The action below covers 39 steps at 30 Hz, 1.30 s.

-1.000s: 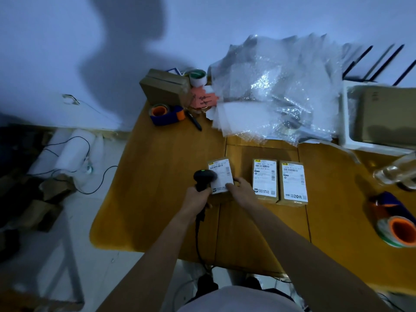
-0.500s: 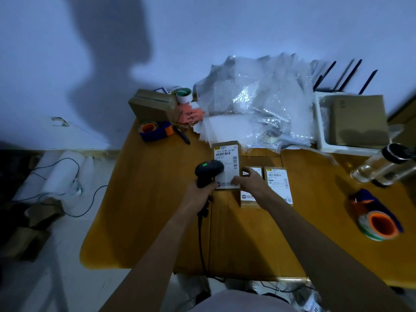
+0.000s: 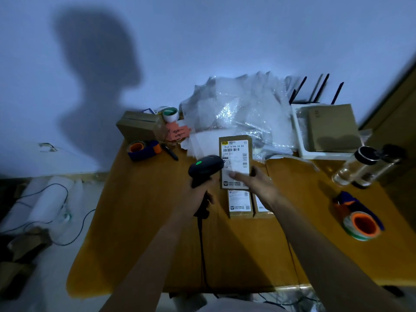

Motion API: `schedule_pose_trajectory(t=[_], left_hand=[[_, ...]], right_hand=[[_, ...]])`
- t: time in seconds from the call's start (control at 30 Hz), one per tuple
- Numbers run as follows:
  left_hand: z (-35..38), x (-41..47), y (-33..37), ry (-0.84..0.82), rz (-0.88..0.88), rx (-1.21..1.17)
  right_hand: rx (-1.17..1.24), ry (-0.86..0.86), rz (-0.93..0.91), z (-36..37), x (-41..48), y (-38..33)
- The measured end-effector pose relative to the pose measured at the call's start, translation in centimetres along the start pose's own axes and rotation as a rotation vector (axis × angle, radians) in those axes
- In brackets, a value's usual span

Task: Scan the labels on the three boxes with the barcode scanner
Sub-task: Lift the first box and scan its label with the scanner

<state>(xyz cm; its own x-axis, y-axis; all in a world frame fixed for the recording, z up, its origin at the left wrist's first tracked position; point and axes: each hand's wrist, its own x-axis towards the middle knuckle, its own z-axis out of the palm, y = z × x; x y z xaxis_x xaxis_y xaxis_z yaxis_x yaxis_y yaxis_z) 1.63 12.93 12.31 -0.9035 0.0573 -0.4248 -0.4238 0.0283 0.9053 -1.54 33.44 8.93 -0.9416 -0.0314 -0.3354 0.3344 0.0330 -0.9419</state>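
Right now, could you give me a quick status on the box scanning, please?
Left hand gripping scanner, green light on. Right hand holding labelled box up to it. Two boxes flat on table. Nothing blocking.

The right hand is motion-blurred and covers the raised box's lower right corner. Its forearm hides most of the flat box beneath. Fine label print is unreadable.

Bare forearms, no sleeves or wrist gear (pale top at btm edge, blurred)
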Motion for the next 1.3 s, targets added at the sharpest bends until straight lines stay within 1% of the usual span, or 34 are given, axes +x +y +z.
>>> schedule_pose_trajectory(t=[0.17,0.37,0.5,0.7,1.07,1.3], left_hand=[[-0.1,-0.3,0.9,-0.019,0.080,-0.086],[-0.7,-0.8,1.1,-0.055,0.114,-0.035],[-0.8,-1.0,1.3,-0.075,0.109,-0.022],[-0.9,-1.1,0.7,-0.093,0.108,-0.050],[-0.8,-0.2,0.5,-0.082,0.095,0.002],[-0.9,-0.4,0.5,-0.073,0.079,-0.012]], right_hand=[[0.045,0.004,-0.002,-0.8,-0.2,0.3],[0.052,0.002,-0.010,-1.9,-0.1,-0.2],[-0.014,0.038,-0.016,-2.2,-0.3,-0.5],[0.067,0.016,0.023,-2.1,-0.1,0.4],[0.039,0.033,0.051,-1.7,0.5,1.4],[0.032,0.045,0.055,-1.2,0.6,1.3]])
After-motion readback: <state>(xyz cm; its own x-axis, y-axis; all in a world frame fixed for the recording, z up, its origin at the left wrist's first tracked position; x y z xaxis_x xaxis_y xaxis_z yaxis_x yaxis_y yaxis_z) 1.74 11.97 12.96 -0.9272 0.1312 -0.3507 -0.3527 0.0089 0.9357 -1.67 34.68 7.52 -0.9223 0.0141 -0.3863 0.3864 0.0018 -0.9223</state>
